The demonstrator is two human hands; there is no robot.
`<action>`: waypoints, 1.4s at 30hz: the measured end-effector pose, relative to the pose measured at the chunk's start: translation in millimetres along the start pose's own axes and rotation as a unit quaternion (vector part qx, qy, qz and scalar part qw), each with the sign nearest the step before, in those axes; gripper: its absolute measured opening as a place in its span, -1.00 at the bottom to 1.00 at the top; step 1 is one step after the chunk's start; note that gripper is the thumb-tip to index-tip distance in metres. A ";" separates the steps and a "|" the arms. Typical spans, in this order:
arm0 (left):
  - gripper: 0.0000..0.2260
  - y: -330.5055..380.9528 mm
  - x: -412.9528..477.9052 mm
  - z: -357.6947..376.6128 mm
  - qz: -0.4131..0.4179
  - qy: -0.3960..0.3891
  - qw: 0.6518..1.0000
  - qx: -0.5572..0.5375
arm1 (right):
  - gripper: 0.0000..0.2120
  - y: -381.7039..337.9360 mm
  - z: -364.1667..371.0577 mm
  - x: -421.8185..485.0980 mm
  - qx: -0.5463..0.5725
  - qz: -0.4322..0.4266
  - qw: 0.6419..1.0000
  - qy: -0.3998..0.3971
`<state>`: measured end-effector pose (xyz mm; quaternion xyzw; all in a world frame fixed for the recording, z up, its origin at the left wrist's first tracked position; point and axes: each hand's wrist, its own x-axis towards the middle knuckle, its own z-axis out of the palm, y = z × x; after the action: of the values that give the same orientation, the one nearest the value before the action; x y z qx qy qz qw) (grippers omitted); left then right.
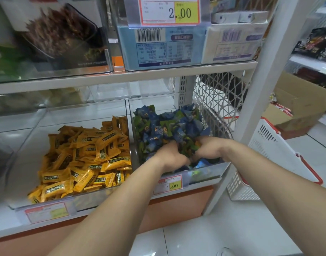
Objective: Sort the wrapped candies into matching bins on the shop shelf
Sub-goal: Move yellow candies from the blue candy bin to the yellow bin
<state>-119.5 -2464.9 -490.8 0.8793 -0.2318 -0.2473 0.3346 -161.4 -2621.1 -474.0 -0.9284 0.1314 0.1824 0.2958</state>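
Both hands reach into the right-hand clear bin [206,173] on the lower shelf, which holds a heap of blue and green candies [167,126]. The left hand [174,156] and the right hand [208,146] sit close together near the front of the heap, backs up, with the fingers pushed down among the wrappers. The fingertips are buried, so I cannot tell whether either hand grasps a candy or only rests in the pile. Motion blur smears the wrappers just under the wrists.

Just to the left, across a shared clear wall, a second bin [53,203] holds yellow candies [84,157] with dark labels; the print is too small to read. A price tag [168,184] on the front of the right bin reads 1.00, partly covered by the left forearm. The tag under the yellow bin is blurred.

On the shelf above, a larger tag [170,11] shows 2.00, its top cut off by the frame. A white basket [269,145] with a red handle leans beside the shelf post on the right, with a cardboard box [302,100] behind it.
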 end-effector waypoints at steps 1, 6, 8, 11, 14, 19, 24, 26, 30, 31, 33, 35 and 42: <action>-0.39 -0.3 -0.5 -1.0 -0.007 -0.006 1.000 -0.024 | -0.73 1.2 1.0 -1.4 0.032 0.001 0.999 0.012; -0.34 -4.1 -4.7 -3.7 0.013 -0.002 0.990 -0.138 | -0.85 7.0 -0.7 -2.8 0.160 -0.001 0.985 0.070; -0.37 -6.1 -7.7 -3.1 0.028 0.031 0.981 -0.190 | -0.82 9.2 -3.3 -4.7 0.245 -0.027 0.966 0.084; -0.47 -9.1 -11.2 -6.4 0.063 0.092 0.960 -0.257 | -0.76 8.2 -4.0 -8.2 0.399 -0.084 0.911 0.064; -0.52 -9.5 -14.1 -11.0 0.100 0.141 0.946 -0.274 | -0.73 2.1 -4.4 -11.9 0.461 -0.117 0.878 0.043; -0.51 -3.4 -18.6 -13.1 0.131 0.205 0.943 -0.229 | -0.74 -15.2 -6.5 -15.7 0.565 -0.082 0.821 0.019; -0.46 -5.1 -23.5 -14.0 0.133 0.204 0.957 -0.158 | -0.69 -21.1 -5.8 -15.7 0.568 -0.029 0.822 0.035; -0.47 -5.4 -25.3 -13.8 0.135 0.201 0.959 -0.146 | -0.73 -18.9 -5.6 -14.3 0.523 -0.035 0.850 0.055; -0.55 -7.2 -27.8 -10.6 0.143 0.216 0.957 -0.129 | -0.80 -11.4 -8.2 -12.7 0.444 -0.068 0.892 0.054; -0.58 -7.7 -28.1 -10.6 0.145 0.213 0.958 -0.128 | -0.81 -9.3 -9.3 -12.3 0.430 -0.071 0.898 0.056; -0.63 -8.4 -27.7 -12.0 0.154 0.205 0.958 -0.125 | -0.79 -6.1 -12.3 -11.8 0.399 -0.068 0.911 0.075; -0.71 -8.7 -27.8 -14.0 0.158 0.203 0.958 -0.128 | -0.69 -2.9 -14.7 -11.1 0.370 -0.069 0.922 0.089; -0.87 4.3 -28.6 -14.5 0.134 0.286 0.936 -0.155 | -0.78 -6.9 -19.9 -12.1 0.258 -0.112 0.945 0.165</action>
<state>-134.0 -2444.6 -470.3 0.8110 -0.2005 0.0285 0.5489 -164.7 -2625.9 -450.5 -0.8460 0.1166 -0.0476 0.5181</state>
